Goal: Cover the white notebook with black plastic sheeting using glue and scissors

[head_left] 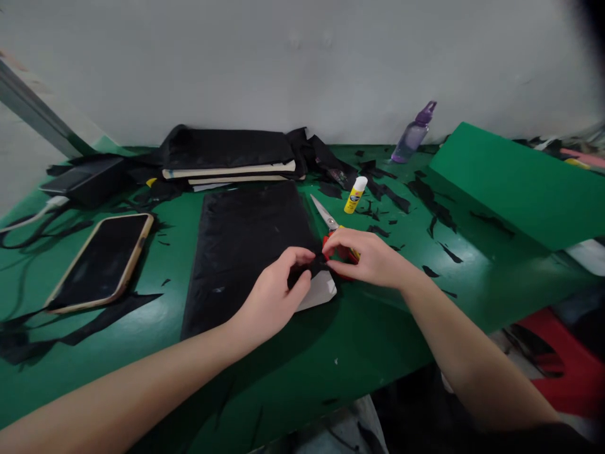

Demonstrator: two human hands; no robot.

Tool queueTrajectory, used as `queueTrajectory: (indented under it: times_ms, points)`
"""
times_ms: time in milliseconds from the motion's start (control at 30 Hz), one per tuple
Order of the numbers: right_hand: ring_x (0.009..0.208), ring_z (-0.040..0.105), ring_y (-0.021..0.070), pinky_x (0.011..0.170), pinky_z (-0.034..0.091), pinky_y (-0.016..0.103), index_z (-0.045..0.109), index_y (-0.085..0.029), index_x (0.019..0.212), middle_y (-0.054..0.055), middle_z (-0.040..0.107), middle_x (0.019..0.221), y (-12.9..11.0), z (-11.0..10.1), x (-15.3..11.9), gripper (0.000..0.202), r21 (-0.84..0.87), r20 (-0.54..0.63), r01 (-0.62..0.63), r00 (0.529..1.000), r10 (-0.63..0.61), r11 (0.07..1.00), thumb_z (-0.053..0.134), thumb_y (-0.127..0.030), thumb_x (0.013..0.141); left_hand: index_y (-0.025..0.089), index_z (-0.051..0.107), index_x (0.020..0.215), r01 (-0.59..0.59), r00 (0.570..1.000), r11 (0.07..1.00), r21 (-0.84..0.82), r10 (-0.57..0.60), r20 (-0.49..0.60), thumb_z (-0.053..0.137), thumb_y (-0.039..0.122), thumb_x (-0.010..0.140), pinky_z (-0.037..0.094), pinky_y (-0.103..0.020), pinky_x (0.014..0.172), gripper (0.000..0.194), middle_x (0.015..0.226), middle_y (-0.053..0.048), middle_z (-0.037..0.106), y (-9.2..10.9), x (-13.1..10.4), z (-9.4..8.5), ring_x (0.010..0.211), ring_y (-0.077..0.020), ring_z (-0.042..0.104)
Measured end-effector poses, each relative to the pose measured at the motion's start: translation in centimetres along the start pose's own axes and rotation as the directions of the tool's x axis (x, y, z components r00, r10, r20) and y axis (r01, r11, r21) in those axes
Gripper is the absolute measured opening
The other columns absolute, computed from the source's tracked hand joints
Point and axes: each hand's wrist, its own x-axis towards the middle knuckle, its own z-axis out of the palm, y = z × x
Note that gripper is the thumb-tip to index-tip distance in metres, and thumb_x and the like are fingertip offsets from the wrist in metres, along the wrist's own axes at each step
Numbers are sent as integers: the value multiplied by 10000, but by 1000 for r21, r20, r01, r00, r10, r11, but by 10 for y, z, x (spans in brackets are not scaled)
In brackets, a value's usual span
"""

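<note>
A flat black-covered panel lies on the green table, with a white corner showing at its near right. My left hand is closed, thumb and fingers pinching the black fabric at that corner. From the other side my right hand pinches the same bit of fabric, fingertips almost meeting those of the left. Partly under the right hand lie red-handled scissors, blades pointing away. A yellow glue stick with a white cap stands just beyond them.
Black-covered boards are stacked at the back by the wall. A phone lies at left, near a dark box with a cable. Black scraps are scattered about. A purple bottle and a green board stand at right.
</note>
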Motion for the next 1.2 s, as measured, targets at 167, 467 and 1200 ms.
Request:
queueTrajectory:
  times_ms: [167, 467, 1200]
  points:
    - [688, 512, 105, 635, 398, 236, 595, -190, 849, 6, 622, 824, 1, 3, 0, 68, -9, -43, 3, 999, -3, 1000, 552, -210, 800, 206, 508, 1088, 8, 1000, 999, -32, -8, -6, 460, 227, 872, 487, -294, 812, 222, 1046, -27, 604, -1, -1, 0, 974, -154, 576]
    - [628, 533, 90, 620, 402, 226, 650, -201, 831, -14, 659, 771, 0, 3, -2, 159, 6, 11, -10, 1000, 10, 1000, 525, -138, 755, 207, 529, 1018, -77, 997, 996, 36, 77, -14, 489, 183, 840, 466, -305, 845, 184, 1008, -13, 596, 4, -4, 2, 946, -149, 564]
    - [696, 556, 112, 646, 449, 245, 663, -180, 710, 11, 604, 764, -5, 0, -2, 165, 354, 285, -10, 953, -98, 935, 644, -332, 772, 200, 594, 990, 79, 995, 980, -185, -90, -48, 370, 299, 917, 435, -293, 907, 256, 1023, -9, 630, 3, 6, -4, 993, -155, 567]
